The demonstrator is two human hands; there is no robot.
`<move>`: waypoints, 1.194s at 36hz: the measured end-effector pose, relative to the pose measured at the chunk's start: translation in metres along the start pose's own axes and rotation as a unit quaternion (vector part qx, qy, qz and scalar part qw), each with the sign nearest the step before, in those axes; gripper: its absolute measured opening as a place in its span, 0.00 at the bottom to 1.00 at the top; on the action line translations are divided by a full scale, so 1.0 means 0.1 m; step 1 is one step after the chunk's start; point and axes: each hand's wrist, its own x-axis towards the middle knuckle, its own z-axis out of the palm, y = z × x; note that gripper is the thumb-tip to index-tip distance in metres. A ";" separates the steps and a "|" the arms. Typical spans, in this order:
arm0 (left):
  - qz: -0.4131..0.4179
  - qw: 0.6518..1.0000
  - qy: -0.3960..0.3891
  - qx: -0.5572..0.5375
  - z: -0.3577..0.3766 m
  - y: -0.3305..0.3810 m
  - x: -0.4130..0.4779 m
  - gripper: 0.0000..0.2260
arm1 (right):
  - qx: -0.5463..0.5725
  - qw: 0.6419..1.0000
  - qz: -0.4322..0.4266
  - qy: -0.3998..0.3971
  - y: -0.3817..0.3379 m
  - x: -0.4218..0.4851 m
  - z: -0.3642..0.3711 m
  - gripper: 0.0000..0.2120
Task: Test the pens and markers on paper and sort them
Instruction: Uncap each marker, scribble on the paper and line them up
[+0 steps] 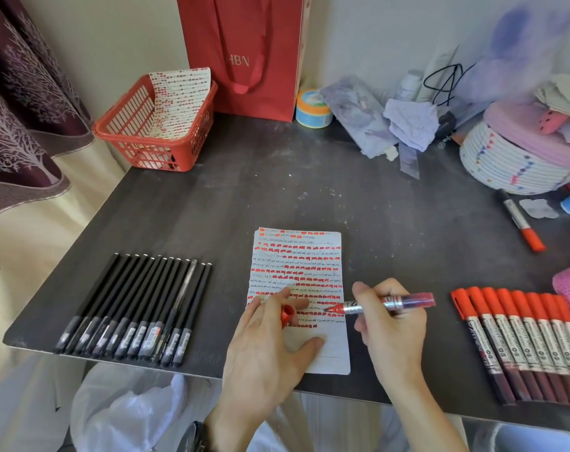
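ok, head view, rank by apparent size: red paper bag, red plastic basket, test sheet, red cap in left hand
1. Red paper gift bag, top cropped.
2. Red plastic lattice basket and white marked test sheet: look alike; sheet is nearer, so unranked.
3. Small red marker cap.

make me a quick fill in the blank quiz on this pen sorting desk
The right hand holds an uncapped marker with a ____ tip.
The left hand rests on the paper and holds the marker's ____.
The black pens lie to the ____ of the paper.
A marked sheet stands in the red ____.
Missing: red; cap; left; basket
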 end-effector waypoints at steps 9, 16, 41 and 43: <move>0.005 0.999 -0.029 0.017 -0.10 0.09 0.01 0.11 | 0.135 0.988 0.073 -0.026 -0.10 -0.07 -0.18 0.20; 0.051 0.995 -0.055 0.059 -0.21 0.22 0.01 0.19 | 0.260 0.956 0.113 -0.079 -0.12 -0.21 -0.56 0.16; 0.074 0.918 -0.148 -0.361 -0.03 1.20 0.35 0.08 | 0.250 0.965 0.067 0.034 -0.74 -0.16 -1.26 0.11; 0.081 0.914 -0.152 -0.368 0.00 1.19 0.36 0.09 | 0.251 0.965 0.062 0.029 -0.76 -0.17 -1.24 0.10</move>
